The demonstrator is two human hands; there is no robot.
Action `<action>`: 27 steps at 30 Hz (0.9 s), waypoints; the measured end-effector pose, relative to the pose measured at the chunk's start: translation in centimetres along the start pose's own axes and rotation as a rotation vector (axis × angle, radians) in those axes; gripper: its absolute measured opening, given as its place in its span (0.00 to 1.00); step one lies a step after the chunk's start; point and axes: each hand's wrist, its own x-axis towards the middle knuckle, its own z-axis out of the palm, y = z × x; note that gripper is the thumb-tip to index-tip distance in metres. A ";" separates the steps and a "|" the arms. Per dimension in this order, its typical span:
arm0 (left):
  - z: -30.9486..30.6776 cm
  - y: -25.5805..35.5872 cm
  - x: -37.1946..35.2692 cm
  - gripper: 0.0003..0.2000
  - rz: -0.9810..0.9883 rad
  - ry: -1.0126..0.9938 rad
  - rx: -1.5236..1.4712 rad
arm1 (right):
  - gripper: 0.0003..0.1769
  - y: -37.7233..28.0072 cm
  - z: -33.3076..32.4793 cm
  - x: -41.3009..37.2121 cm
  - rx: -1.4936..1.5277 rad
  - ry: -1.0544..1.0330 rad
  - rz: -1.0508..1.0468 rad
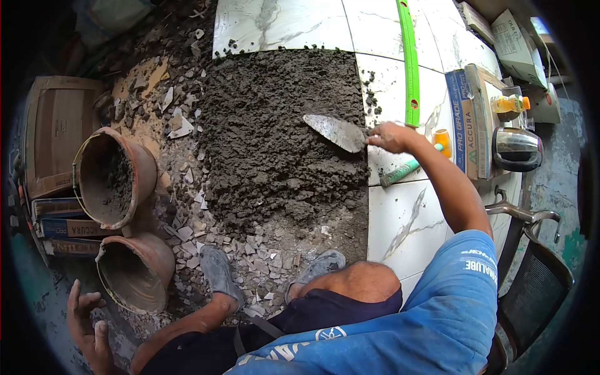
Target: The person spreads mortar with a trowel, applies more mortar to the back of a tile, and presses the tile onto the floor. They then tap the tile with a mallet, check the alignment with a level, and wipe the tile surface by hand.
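My right hand point(390, 137) is closed around the handle of a pointed trowel point(337, 132). The trowel's grey-smeared blade lies over a bed of dark, crumbly mortar point(281, 94), its tip towards the left. Laid white marble-patterned tiles point(400, 219) border the mortar at the top and right. Down at the lower left, my left hand point(89, 322) is raised with its fingers apart, holding nothing. It is nearest to a tilted bucket point(134, 269) smeared with grey inside. Above that stands another bucket point(115, 178) with mortar in it.
A green level point(409, 62) and a green-handled mallet point(403, 170) lie on the tiles. Boxes point(478, 119) with a kettle point(517, 150) and a bottle point(512, 103) stand at right, near a chair point(534, 281). Broken tile rubble point(187, 181) covers the floor around my feet.
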 end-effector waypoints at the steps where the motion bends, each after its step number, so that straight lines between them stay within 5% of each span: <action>1: 0.0 0.2 0.0 0.39 0.024 -0.017 0.011 | 0.26 0.7 2.2 -0.3 -0.024 0.014 -0.088; 5: 0.4 0.3 0.1 0.39 -0.016 0.026 -0.009 | 0.25 -2.3 3.0 -4.0 -0.225 -0.173 -0.034; 7: 0.6 0.1 -0.1 0.40 -0.052 0.051 -0.018 | 0.24 -1.6 2.6 -3.4 -0.092 0.024 -0.115; 9: 0.8 -0.2 -0.2 0.39 -0.011 0.025 -0.057 | 0.23 -3.2 0.7 -1.6 0.282 0.031 0.164; 10: 1.3 0.1 -0.2 0.38 -0.018 0.010 -0.063 | 0.21 -4.1 0.6 -0.7 0.336 0.068 0.116; 13: 2.6 0.2 0.6 0.33 0.029 -0.183 -0.057 | 0.24 -5.5 4.3 0.9 0.017 0.036 -0.110; 16: 5.9 -0.9 1.8 0.29 -0.106 -0.456 -0.210 | 0.24 -8.6 4.9 -2.5 -0.100 -0.041 -0.086; 19: 12.6 -5.0 4.9 0.26 -0.215 -0.553 -0.381 | 0.22 -12.5 5.8 -4.5 -0.052 0.044 -0.147; 23: 29.0 -12.9 12.0 0.33 -0.208 -0.276 -0.552 | 0.18 -15.8 9.2 -1.5 -0.005 0.104 -0.340; 27: 41.0 -12.6 14.3 0.38 -0.262 -0.005 -0.572 | 0.12 -16.5 2.9 3.1 -0.147 0.403 -0.155</action>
